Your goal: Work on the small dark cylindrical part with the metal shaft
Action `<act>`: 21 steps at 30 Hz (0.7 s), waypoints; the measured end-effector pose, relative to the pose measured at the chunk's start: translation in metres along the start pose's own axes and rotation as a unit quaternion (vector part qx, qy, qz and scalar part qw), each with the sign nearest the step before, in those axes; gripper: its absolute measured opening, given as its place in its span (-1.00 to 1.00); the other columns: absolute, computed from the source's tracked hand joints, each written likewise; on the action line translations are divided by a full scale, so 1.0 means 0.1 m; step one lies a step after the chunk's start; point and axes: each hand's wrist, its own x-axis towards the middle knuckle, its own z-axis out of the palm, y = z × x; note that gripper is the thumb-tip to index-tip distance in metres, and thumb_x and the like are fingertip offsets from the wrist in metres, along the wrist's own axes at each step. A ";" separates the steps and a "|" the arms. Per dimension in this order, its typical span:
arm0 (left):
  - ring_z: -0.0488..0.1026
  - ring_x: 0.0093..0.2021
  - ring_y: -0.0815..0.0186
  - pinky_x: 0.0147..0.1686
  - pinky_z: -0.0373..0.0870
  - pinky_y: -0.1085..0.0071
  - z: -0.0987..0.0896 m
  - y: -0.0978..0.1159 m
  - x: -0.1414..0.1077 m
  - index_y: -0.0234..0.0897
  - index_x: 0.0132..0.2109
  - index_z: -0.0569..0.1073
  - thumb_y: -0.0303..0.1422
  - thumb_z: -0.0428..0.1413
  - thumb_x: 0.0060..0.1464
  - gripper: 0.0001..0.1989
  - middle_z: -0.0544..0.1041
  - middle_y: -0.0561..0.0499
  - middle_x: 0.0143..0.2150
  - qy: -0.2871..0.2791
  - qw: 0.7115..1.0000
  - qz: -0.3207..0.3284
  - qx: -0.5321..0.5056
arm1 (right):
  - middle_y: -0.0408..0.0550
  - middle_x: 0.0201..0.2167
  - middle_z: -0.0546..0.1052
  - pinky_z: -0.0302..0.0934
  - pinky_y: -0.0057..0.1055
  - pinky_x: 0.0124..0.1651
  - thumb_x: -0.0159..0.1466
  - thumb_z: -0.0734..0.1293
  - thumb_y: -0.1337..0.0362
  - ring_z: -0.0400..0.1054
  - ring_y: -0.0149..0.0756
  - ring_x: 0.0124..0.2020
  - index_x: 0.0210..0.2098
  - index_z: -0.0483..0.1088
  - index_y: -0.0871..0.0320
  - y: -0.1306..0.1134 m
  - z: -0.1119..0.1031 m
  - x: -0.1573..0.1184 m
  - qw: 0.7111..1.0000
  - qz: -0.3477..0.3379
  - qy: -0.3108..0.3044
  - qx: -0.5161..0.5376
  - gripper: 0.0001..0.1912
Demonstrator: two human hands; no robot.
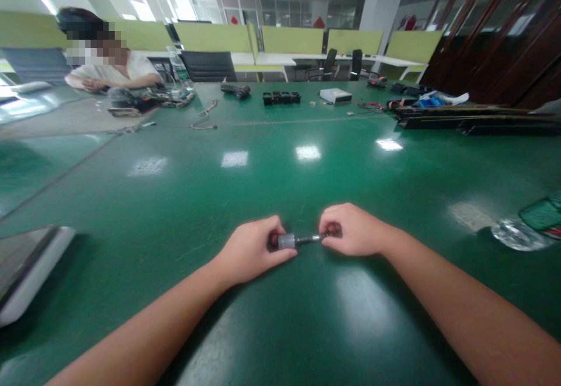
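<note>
My left hand is closed around a small grey cylinder, its thumb along the near side and its fingers on the far side. From the cylinder a thin, dark metallic rod runs to the right. The tip of that rod lies in the pinch of my right hand, whose thumb and fingertips are curled together. Cylinder and rod are in line and lie level, low over the green tabletop. My fingers cover both ends, and what exact kind of part it is cannot be made out.
At the left edge lies a flat grey device. A clear plastic wrapper and a green mesh holder are at the right. Dark bars, a black block and a white box lie farther back. A person sits far left.
</note>
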 end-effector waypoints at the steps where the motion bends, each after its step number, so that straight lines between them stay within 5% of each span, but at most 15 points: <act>1: 0.45 -0.41 0.30 -0.41 0.21 0.43 0.00 0.00 0.00 -0.21 -0.26 0.42 -0.04 0.23 0.03 -0.66 0.53 0.10 -0.38 -0.002 1.000 0.000 -0.001 | -0.15 -0.45 0.47 0.15 -0.48 -0.35 0.08 0.41 0.40 0.31 -0.42 -0.43 -0.38 0.50 0.17 0.00 0.00 0.00 1.000 0.000 -0.001 0.000 -0.92; 21: 0.45 -0.42 0.30 -0.42 0.20 0.45 0.01 -0.02 0.00 -0.21 -0.26 0.41 -0.04 0.23 0.03 -0.66 0.53 0.10 -0.38 0.002 1.000 0.001 -0.003 | -0.14 -0.44 0.48 0.15 -0.48 -0.36 0.09 0.42 0.40 0.31 -0.42 -0.44 -0.37 0.49 0.18 0.00 0.01 0.00 1.000 -0.003 0.006 0.013 -0.92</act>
